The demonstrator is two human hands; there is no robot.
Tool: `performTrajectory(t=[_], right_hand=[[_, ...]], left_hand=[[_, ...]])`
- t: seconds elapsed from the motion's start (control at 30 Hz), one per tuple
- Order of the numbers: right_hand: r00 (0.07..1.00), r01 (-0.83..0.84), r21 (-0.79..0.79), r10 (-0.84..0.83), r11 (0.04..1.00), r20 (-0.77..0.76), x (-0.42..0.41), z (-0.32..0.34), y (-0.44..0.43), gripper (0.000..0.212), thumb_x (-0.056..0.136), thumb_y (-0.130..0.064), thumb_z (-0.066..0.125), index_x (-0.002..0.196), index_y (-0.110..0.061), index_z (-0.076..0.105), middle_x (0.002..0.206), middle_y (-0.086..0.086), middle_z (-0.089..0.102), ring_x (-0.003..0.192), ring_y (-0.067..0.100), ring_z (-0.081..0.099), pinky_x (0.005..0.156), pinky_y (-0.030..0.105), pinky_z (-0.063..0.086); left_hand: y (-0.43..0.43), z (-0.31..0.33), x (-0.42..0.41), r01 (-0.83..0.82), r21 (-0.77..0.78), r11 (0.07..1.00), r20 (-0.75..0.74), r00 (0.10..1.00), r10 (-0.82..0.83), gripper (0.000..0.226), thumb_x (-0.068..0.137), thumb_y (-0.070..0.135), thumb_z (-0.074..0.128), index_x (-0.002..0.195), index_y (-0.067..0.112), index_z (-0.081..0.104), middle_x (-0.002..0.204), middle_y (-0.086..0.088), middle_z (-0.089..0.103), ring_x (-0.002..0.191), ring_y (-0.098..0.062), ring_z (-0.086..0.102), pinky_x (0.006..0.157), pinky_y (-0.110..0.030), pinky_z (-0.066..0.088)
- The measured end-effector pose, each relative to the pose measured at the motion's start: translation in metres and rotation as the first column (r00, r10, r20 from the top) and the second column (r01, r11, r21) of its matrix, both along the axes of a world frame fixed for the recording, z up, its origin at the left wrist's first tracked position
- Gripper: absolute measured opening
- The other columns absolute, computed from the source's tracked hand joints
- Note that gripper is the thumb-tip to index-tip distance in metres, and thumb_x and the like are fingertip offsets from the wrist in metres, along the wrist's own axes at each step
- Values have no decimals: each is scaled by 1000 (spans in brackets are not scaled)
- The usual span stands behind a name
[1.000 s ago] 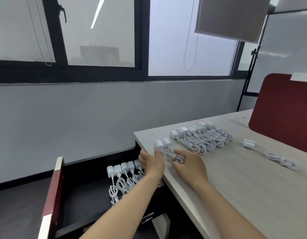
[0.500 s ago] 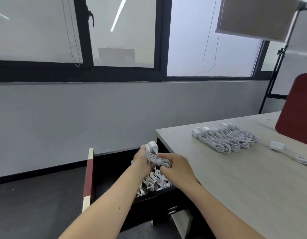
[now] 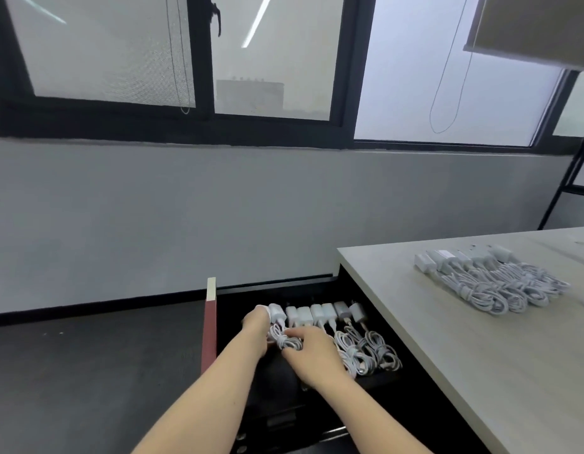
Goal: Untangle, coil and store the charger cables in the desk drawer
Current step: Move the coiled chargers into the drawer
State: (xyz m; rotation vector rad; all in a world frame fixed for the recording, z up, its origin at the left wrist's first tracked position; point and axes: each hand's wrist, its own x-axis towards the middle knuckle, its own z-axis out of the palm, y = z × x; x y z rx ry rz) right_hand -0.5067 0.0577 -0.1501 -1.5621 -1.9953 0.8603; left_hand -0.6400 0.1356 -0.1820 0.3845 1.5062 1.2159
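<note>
Both your hands are down in the open drawer (image 3: 321,290), setting a coiled charger (image 3: 277,317) at the left end of the row (image 3: 346,329). Left hand (image 3: 256,326) pinches its plug end, right hand (image 3: 312,348) is curled over the coil. Its long axis runs plug-far, coil-near, parallel to the neighbours just right of it. More coiled chargers (image 3: 487,280) wait on the desk (image 3: 448,355), nearer your right hand. No readable labels.
</note>
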Motion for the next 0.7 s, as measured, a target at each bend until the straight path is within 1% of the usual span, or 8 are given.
performTrajectory(t=[0.1, 0.17, 0.23, 0.27, 0.37, 0.43, 0.57, 0.7], right_hand=[[998, 9, -50, -6, 999, 56, -2, -7, 6, 24, 80, -20, 54, 97, -20, 72, 90, -4, 70, 85, 16, 64, 71, 31, 49], [993, 0, -56, 6, 998, 114, -4, -12, 9, 23, 80, -23, 55, 97, -21, 70, 95, -4, 69, 89, 18, 63, 72, 29, 48], [987, -21, -72, 32, 997, 159, -5, -15, 11, 24, 79, -28, 58, 99, -22, 71, 98, -3, 68, 92, 19, 64, 74, 29, 50], [984, -24, -76, 37, 997, 172, -5, -15, 11, 24, 79, -30, 60, 98, -20, 71, 98, -2, 69, 93, 20, 65, 74, 30, 51], [985, -4, -67, 15, 998, 171, -4, -16, 12, 29, 80, -39, 64, 82, -10, 66, 79, 3, 66, 78, 22, 62, 68, 33, 49], [981, -4, -40, 12, 999, 194, -4, -15, 11, 33, 82, -42, 62, 76, -9, 63, 72, 3, 62, 72, 22, 58, 64, 33, 46], [987, 44, 40, -50, 998, 150, 0, -12, 6, 26, 85, -32, 55, 99, -18, 72, 103, -2, 71, 99, 17, 64, 80, 33, 53], [995, 83, 105, -76, 991, -62, 10, -1, -6, 29, 91, -22, 52, 113, -30, 69, 110, -16, 65, 103, 3, 59, 88, 23, 48]], left_hand=[[9, -8, 0, -17, -24, 1000, -119, 993, 14, 29, 101, 17, 41, 72, 14, 37, 76, -6, 45, 61, -20, 47, 54, -25, 44], [11, -13, 0, -18, -64, 998, -141, 990, 9, 26, 102, 13, 43, 76, 8, 42, 78, -8, 46, 64, -21, 48, 56, -24, 41], [10, -16, 1, -30, -109, 994, -246, 969, 2, 18, 98, 10, 49, 97, -8, 55, 91, -16, 55, 79, -26, 55, 67, -28, 44], [11, -19, 0, -29, -142, 989, -350, 937, -22, 26, 94, 10, 53, 110, -10, 57, 104, -18, 58, 91, -31, 58, 76, -32, 48], [9, -21, -4, -5, -244, 970, -545, 828, -132, 42, 89, 11, 53, 127, -6, 54, 134, -25, 48, 116, -39, 55, 100, -41, 48], [7, -22, -5, 20, -248, 968, -580, 798, -165, 42, 87, 8, 54, 128, -4, 55, 131, -23, 54, 115, -39, 58, 99, -42, 50], [-2, -17, 1, 17, -205, 979, -618, 773, -143, 53, 88, 3, 55, 136, -5, 36, 137, -23, 47, 123, -40, 53, 100, -43, 48], [-16, -1, 13, -6, -88, 996, -657, 752, -53, 33, 92, 10, 53, 125, 8, 53, 133, -15, 39, 108, -37, 58, 96, -39, 48]])
